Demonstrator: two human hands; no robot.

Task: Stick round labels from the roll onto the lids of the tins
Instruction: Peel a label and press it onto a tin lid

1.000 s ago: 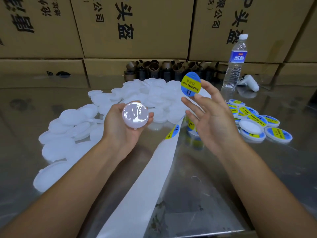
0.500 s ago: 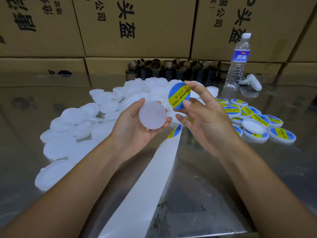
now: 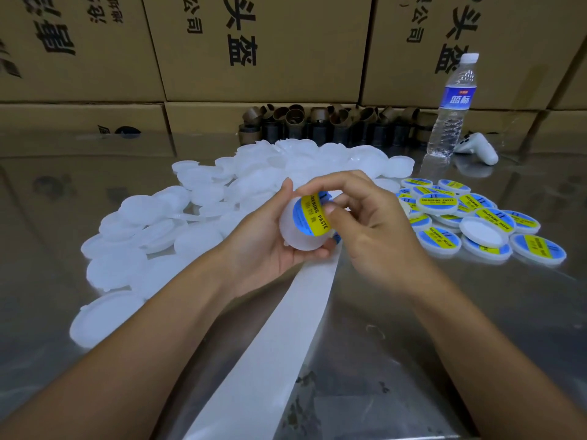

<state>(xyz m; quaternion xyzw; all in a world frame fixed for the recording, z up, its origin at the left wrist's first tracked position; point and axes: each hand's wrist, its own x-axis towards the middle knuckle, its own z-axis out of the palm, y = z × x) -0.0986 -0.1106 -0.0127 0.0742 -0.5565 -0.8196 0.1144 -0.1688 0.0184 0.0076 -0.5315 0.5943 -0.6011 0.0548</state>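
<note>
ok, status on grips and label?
Left grip holds lid. Right grip pinches label, label against lid face. Backing strip below the hands, nothing in the way.

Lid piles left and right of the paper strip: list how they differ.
The left pile is bare frosted white; the right pile mostly shows blue and yellow labels. The left pile is far larger and spreads wide; the right pile is a small, tight cluster. Both hold round lids of one kind, overlapping loosely on the shiny table.
</note>
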